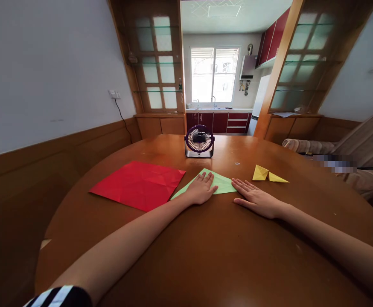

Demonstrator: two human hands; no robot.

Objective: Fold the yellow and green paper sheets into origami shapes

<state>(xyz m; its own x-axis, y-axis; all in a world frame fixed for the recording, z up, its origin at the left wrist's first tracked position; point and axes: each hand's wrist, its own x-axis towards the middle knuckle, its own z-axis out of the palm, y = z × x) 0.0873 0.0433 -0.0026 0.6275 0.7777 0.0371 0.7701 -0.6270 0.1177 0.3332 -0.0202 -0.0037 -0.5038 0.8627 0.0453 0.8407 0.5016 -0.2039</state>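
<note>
Two hands are down flat on the round wooden table [205, 256], and neither grips anything. Left hand [202, 189] lies palm down on the green paper [220, 182], fingers spread and pressing its left half against the wood. Right hand [257, 199] rests open just beside it, fingertips touching the sheet's right edge, palm on bare table. The hands sit near each other but apart, a narrow strip of green showing between them.

That green paper is folded into a flat triangular shape, its tip pointing away from the person, right in the middle of the table. To its left, a large creased red sheet [138, 184] lies flat, its near corner just beside the left wrist. Off to the right, a small folded yellow paper piece [268, 174] sits well clear of the right hand. Beyond the green paper, a small purple desk fan [199, 141] stands upright, facing the person.
</note>
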